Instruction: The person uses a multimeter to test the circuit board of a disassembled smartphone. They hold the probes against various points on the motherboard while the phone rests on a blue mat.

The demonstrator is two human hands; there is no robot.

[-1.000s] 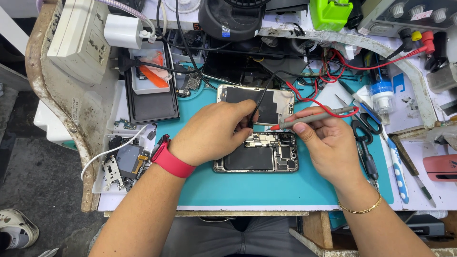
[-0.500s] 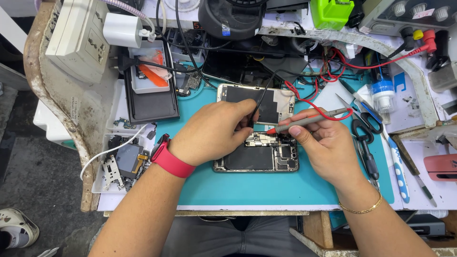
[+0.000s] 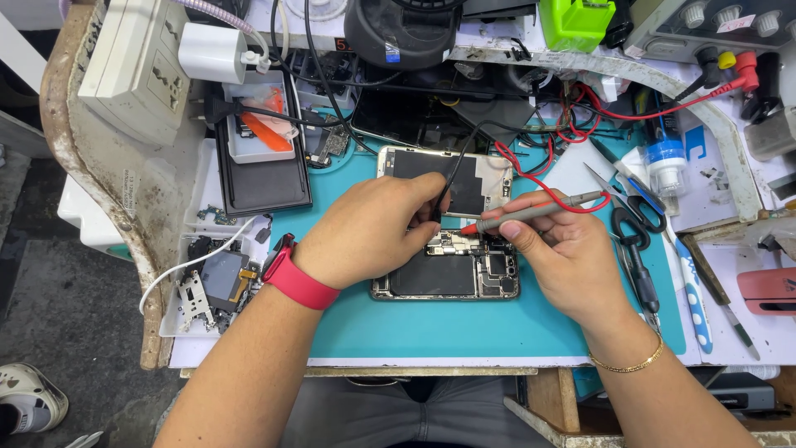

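An opened smartphone (image 3: 448,278) lies on a teal work mat (image 3: 464,328), its circuit board and battery exposed. My left hand (image 3: 373,228), with a red wristband, pinches a black test probe over the phone's board. My right hand (image 3: 564,253) holds a grey probe with a red tip (image 3: 531,213), pointed left at the same spot; a red wire runs from it toward the back. A second opened phone (image 3: 452,178) lies just behind, partly hidden by my left fingers.
Black-handled scissors (image 3: 634,232) and tweezers lie right of my right hand. A black tray (image 3: 261,178) with an orange tool sits at the left, loose parts (image 3: 211,282) below it. A white power strip (image 3: 137,54), a green box (image 3: 576,21) and a bench instrument stand at the back.
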